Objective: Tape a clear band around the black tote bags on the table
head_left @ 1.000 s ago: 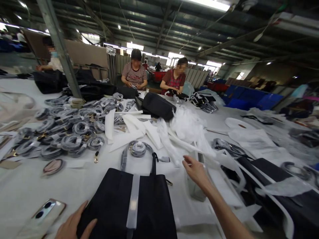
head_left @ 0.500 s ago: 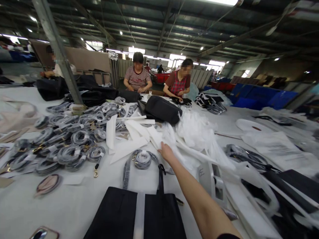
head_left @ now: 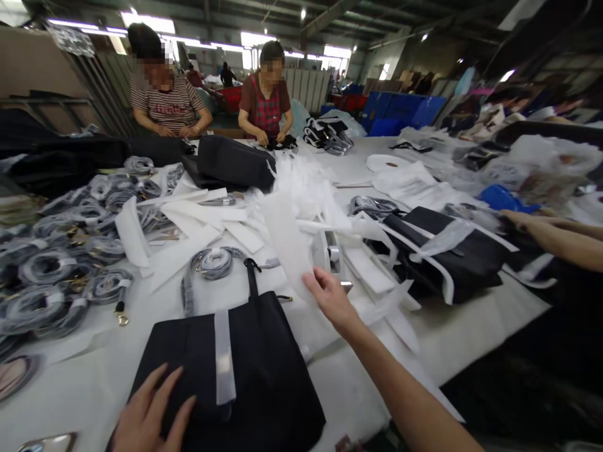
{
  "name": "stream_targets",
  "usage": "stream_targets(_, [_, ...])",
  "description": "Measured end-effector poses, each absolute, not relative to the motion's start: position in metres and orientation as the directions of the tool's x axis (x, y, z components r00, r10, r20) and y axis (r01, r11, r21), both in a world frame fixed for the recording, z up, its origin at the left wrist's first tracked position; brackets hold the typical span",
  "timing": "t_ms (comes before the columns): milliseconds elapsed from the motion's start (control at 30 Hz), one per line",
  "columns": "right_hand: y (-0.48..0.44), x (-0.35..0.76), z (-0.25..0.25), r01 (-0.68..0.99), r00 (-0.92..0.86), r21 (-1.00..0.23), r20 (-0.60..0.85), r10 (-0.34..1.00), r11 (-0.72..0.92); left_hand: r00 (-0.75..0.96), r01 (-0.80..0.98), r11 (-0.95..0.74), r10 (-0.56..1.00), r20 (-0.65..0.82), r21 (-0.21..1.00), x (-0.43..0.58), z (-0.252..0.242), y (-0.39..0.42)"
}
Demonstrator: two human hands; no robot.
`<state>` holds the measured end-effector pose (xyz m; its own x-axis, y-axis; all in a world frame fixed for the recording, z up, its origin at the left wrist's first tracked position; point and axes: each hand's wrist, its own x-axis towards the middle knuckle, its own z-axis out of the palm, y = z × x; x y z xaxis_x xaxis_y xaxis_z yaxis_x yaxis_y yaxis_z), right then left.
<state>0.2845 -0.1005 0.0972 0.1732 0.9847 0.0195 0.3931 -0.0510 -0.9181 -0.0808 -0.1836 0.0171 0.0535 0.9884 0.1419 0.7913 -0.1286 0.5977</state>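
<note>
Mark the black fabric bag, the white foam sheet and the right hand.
black fabric bag (head_left: 273, 370): head view, front panel.
white foam sheet (head_left: 285, 242): head view, sheet's middle.
right hand (head_left: 334, 304): head view, middle of hand.

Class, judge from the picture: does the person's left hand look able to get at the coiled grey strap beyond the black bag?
Probably yes. The left hand lies open on the black bag, holding nothing; the coiled grey strap lies uncovered beside the bag's handle, nothing between.

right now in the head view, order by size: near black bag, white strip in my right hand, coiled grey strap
1. near black bag, though nearness inflates it
2. white strip
3. coiled grey strap
</note>
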Motion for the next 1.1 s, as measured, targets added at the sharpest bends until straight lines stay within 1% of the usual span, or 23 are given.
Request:
stream_targets(33, [-0.130, 0.289, 0.094, 0.298, 0.194, -0.953, -0.002, 0.981, -0.061, 0.227, 0.739, -0.239, 0.969, 0.100, 0.630, -0.061, 0.028, -0.176])
stream_targets(67, [-0.155, 0.293, 0.091, 0.205, 0.214, -0.976, -0.031, 0.976, -0.076, 0.407, 0.672, -0.318, 0.913, 0.025, 0.669, -0.038, 0.040, -0.168])
stream_targets(100, [-0.177, 0.296, 0.086, 0.115, 0.222, -0.989, -0.066, 0.973, -0.094, 0.545, 0.602, -0.357, 0.837, -0.041, 0.714, -0.015, 0.052, -0.160])
stream_targets(133, [-0.196, 0.298, 0.080, 0.044, 0.221, -0.992, -0.105, 0.970, -0.118, 0.658, 0.535, -0.377, 0.748, -0.092, 0.756, 0.007, 0.063, -0.152])
stream_targets(200, [-0.222, 0.300, 0.067, -0.046, 0.195, -0.983, -0.182, 0.964, -0.177, 0.750, 0.451, -0.349, 0.647, -0.137, 0.821, 0.046, 0.079, -0.136])
stream_targets(267, [-0.238, 0.299, 0.053, -0.039, 0.200, -0.969, -0.248, 0.948, -0.245, 0.770, 0.463, -0.340, 0.612, -0.181, 0.819, 0.075, 0.087, -0.120])
stream_targets(300, [-0.243, 0.298, 0.047, -0.012, 0.214, -0.962, -0.269, 0.939, -0.273, 0.773, 0.490, -0.365, 0.601, -0.202, 0.792, 0.085, 0.088, -0.113])
stream_targets(367, [-0.250, 0.294, 0.038, 0.040, 0.231, -0.953, -0.284, 0.931, -0.301, 0.792, 0.539, -0.478, 0.568, -0.224, 0.694, 0.098, 0.086, -0.104])
stream_targets(467, [-0.250, 0.286, 0.032, 0.032, 0.185, -0.957, -0.278, 0.943, -0.288, 0.833, 0.544, -0.692, 0.513, -0.205, 0.475, 0.103, 0.082, -0.104])
stream_targets(533, [-0.247, 0.282, 0.031, 0.006, 0.167, -0.964, -0.262, 0.951, -0.266, 0.829, 0.558, -0.777, 0.514, -0.218, 0.290, 0.100, 0.081, -0.114])
stream_targets(633, [-0.241, 0.279, 0.029, 0.054, 0.167, -0.969, -0.228, 0.959, -0.240, 0.781, 0.595, -0.803, 0.571, -0.253, 0.023, 0.091, 0.084, -0.131])
stream_targets(700, [-0.237, 0.278, 0.028, 0.145, 0.134, -0.963, -0.208, 0.969, -0.227, 0.756, 0.609, -0.790, 0.605, -0.250, -0.072, 0.087, 0.086, -0.139])
stream_targets(767, [-0.232, 0.277, 0.028, 0.257, 0.076, -0.943, -0.198, 0.977, -0.211, 0.742, 0.619, -0.779, 0.622, -0.249, -0.103, 0.085, 0.087, -0.144])
stream_targets(900, [-0.222, 0.276, 0.035, 0.495, -0.085, -0.854, -0.234, 0.969, -0.163, 0.721, 0.642, -0.761, 0.641, -0.263, -0.096, 0.089, 0.087, -0.145])
stream_targets(1000, [-0.218, 0.277, 0.039, 0.555, -0.163, -0.822, -0.256, 0.953, -0.126, 0.701, 0.672, -0.737, 0.664, -0.261, -0.072, 0.092, 0.086, -0.146])
stream_targets(1100, [-0.222, 0.279, 0.039, 0.595, -0.182, -0.796, -0.264, 0.947, -0.108, 0.680, 0.703, -0.709, 0.690, -0.249, -0.043, 0.091, 0.082, -0.149])
